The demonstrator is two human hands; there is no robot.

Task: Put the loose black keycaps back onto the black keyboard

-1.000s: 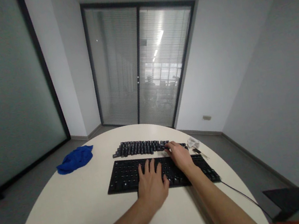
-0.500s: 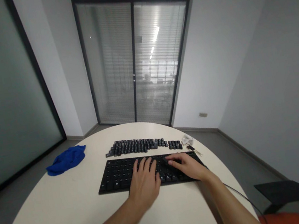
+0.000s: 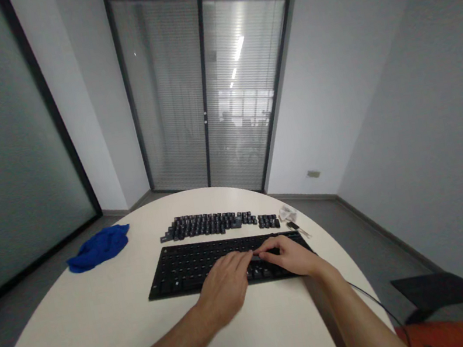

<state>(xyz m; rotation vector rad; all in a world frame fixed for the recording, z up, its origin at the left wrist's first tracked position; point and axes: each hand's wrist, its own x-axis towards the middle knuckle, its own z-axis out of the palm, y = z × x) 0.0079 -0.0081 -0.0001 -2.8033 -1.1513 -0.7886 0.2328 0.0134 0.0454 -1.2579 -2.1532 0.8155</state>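
Observation:
A black keyboard lies flat across the table in front of me; many of its positions look bare of keycaps. My left hand rests over its middle, fingers stretched out side by side, their tips meeting my right fingertips. Thumb and fingers of my right hand are pinched together just above the keys on the right half. A small dark piece shows between them, too small to make out. Behind the keyboard, loose black keycaps sit in rows, with a smaller group of keycaps at their right.
A crumpled blue cloth lies at the table's left. Near the right edge are a clear plastic bag and a small tool with thin prongs. A cable runs off the right side, towards a chair.
My left hand's spread fingers have drawn together and swung right to meet my right fingertips. My right hand stays pinched in nearly the same place. The view has shifted slightly.

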